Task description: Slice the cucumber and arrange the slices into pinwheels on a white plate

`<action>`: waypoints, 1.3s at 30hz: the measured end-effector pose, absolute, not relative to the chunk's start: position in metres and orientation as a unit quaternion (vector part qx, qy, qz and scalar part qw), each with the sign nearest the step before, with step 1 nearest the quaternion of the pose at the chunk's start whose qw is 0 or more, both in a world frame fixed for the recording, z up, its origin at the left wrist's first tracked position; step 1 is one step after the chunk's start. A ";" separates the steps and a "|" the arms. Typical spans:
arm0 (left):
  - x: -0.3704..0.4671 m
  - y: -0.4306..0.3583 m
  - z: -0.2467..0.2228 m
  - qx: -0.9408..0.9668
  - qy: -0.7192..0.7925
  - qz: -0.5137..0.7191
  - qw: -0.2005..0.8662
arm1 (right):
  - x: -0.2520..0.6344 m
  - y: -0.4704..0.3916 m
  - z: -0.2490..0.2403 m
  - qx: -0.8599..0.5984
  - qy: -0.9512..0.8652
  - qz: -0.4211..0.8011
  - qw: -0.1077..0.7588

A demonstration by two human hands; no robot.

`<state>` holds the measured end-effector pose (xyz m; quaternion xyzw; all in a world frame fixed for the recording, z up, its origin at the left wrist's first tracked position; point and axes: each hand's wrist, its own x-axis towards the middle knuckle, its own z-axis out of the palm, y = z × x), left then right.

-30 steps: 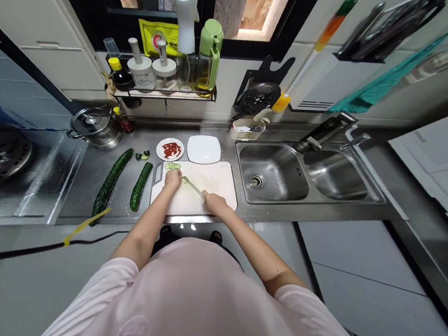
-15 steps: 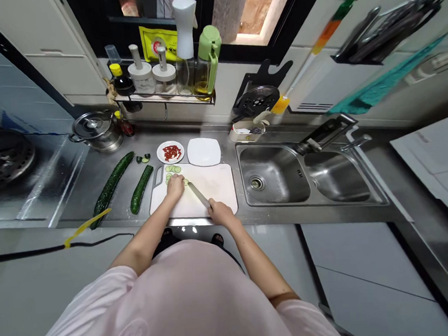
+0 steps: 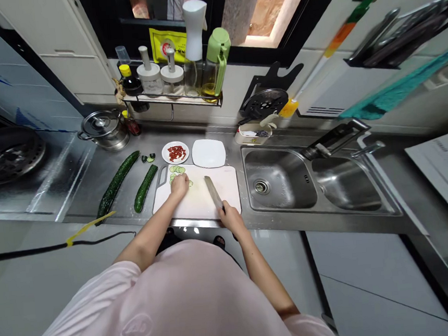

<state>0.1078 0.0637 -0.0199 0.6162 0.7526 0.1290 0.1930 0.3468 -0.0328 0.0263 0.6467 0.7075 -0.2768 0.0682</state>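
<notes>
Cucumber slices (image 3: pixel 177 169): on your cutting board (image 3: pixel 199 204), beside your left hand (image 3: pixel 180 186), the nearer.
Knife (image 3: pixel 212 191): right of them, apart; long axis away from you, tip leaning left.
Left hand: between knife and some slices; fingers bent, grip cannot be told.
Right hand (image 3: pixel 231 217): closed round the handle.
Worktop (image 3: pixel 87 193): two cucumbers (image 3: pixel 146 189) left, white plate (image 3: pixel 209 153) at board's far edge.
</notes>
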 end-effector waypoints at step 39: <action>0.071 0.016 -0.005 0.494 0.847 0.143 0.131 | 0.334 -0.025 0.017 0.661 0.685 -0.288 0.108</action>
